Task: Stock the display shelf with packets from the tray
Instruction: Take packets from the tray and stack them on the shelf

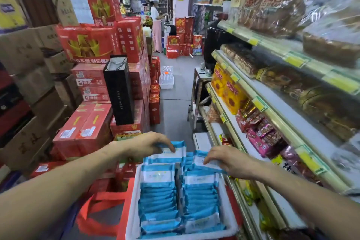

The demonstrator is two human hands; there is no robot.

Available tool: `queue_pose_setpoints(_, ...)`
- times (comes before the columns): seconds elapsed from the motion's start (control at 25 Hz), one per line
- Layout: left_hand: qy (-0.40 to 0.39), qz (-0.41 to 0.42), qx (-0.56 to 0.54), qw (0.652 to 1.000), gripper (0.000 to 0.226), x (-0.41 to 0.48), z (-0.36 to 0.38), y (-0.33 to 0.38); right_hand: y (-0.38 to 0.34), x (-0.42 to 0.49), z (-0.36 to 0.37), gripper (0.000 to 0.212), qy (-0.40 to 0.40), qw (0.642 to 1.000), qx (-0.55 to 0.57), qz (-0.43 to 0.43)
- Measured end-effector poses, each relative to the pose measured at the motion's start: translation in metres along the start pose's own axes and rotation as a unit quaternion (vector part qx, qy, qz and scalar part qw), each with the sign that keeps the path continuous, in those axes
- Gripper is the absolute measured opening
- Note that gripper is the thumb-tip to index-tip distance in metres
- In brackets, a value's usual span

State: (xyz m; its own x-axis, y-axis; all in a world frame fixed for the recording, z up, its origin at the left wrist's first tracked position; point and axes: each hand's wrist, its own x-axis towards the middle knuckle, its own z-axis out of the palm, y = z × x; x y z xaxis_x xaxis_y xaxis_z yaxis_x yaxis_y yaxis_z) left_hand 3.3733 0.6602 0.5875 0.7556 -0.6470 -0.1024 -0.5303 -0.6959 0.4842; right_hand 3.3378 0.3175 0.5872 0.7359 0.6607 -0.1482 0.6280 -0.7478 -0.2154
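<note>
head view. white tray sits low centre in the aisle, just left of the display shelf. tray holds blue/white packets standing on edge in two rows, packed tight front to back.

left hand reaches over the tray's far end, left row. fingers curl over the top edge of the far-left packet, gripping it; that packet stands higher than the rest of its row. thumb not visible.

right hand at the far end of the right row, near the shelf rail. fingers bend over the top edge of the far-right packet, holding it; packet tilted, still over the tray. thumb hidden.

shelf on the right, several tiers, yellow price tags on the rails. yellow boxes and pink packs on the middle tier; clear-wrapped brown baked goods on upper tiers, blurred.

left side: stacked red cartons, a black bag upright on them, brown cardboard boxes further left. red bag beside/under the tray's left edge. a person stands far down the aisle.
</note>
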Motion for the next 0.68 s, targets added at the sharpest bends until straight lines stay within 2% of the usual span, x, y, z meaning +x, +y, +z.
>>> queue_pose_setpoints(0.08, 0.022, 0.048, -0.017, 0.998, 0.054, 0.029, -0.062, 0.030, 0.009, -0.014, -0.068, 0.033, 0.025, 0.999, 0.010, 0.028)
queue_pose_setpoints(0.2, 0.022, 0.106, 0.001, 0.994, 0.056, 0.080, -0.138, 0.086, 0.018, -0.049, -0.169, 0.056, 0.052, 0.993, -0.002, 0.101)
queue_pose_setpoints(0.36, 0.024, 0.196, 0.011, 0.980, 0.053, 0.153, -0.205, 0.188, 0.026, -0.125, -0.275, 0.058, 0.111, 0.978, -0.036, 0.175)
queue_pose_setpoints(0.52, -0.030, 0.304, -0.043, 0.951, 0.049, 0.220, -0.223, 0.305, 0.025, -0.241, -0.334, 0.058, 0.176, 0.947, -0.043, 0.264)
queue_pose_setpoints(0.68, -0.069, 0.394, -0.063, 0.914, 0.050, 0.262, -0.201, 0.410, 0.026, -0.363, -0.346, 0.058, 0.184, 0.906, -0.087, 0.370)
